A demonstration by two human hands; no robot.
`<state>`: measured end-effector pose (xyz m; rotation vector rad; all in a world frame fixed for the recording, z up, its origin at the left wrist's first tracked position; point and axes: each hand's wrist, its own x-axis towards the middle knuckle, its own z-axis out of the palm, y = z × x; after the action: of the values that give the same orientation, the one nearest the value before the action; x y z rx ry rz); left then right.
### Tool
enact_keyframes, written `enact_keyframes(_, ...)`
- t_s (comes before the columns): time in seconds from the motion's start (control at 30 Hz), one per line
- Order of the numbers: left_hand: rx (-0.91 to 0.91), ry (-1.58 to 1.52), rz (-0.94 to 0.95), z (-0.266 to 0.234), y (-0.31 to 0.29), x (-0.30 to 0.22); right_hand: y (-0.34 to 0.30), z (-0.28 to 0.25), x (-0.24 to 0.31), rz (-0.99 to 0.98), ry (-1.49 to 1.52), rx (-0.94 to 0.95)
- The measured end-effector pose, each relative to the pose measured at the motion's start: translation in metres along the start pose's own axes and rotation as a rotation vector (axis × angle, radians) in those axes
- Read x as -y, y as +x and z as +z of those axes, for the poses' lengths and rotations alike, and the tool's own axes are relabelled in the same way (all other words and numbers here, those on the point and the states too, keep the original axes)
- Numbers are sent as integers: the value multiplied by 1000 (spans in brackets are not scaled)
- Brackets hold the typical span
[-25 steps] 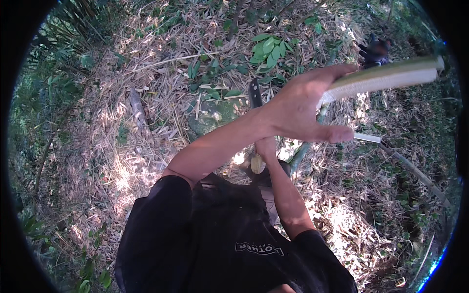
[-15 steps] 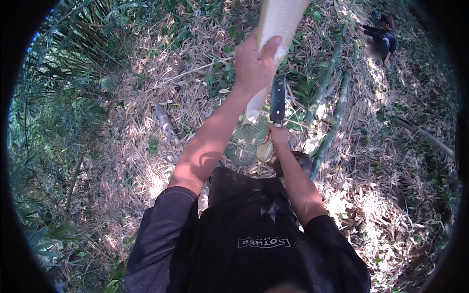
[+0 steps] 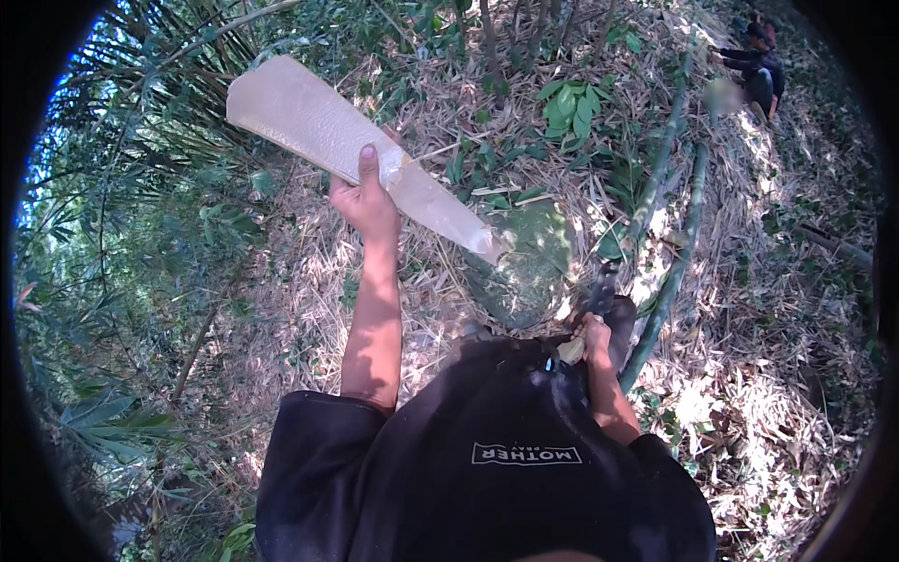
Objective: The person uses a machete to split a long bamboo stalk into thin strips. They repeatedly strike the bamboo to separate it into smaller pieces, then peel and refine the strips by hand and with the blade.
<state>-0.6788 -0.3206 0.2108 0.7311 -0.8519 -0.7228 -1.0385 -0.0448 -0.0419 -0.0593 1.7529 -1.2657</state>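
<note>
My left hand point(image 3: 367, 201) grips a long, pale, tapering bamboo sheath point(image 3: 300, 110), its thumb pressed across the upper face. The wide end points to the far left. The narrow end comes down to the right, over a flat greenish slab point(image 3: 538, 267) that looks like a mossy stone; I cannot tell whether they touch. Low by my right thigh, my right hand point(image 3: 594, 335) is closed around the light handle of a machete point(image 3: 604, 286). Its dark blade points away from me, partly lost in shade.
Green bamboo poles point(image 3: 676, 272) lie lengthwise on the right. Dry leaf litter point(image 3: 730, 412) covers the ground. Bamboo thickets point(image 3: 103, 206) crowd the left side, and a leafy seedling point(image 3: 569, 105) grows ahead. A person in dark clothes point(image 3: 757, 67) crouches at the far right.
My left hand has swung left and nearer with the sheath, turning it from steep to slanting. My right hand has drawn the machete back toward my right thigh.
</note>
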Motion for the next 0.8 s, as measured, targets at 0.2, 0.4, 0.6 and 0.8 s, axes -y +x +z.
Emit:
enact_keyframes(0.2,-73,113,-1,-28,13,-35,28,19,-18,69,-147,1)
enact_keyframes(0.4,-114,121,84,-47,38,-54,21,30,-23,175,-173,91)
enact_keyframes(0.6,-86,33,220,-14,67,-56,10,24,-17,237,-78,43)
enact_keyframes(0.8,-97,-83,277,68,141,-34,2,1,-19,259,-63,23)
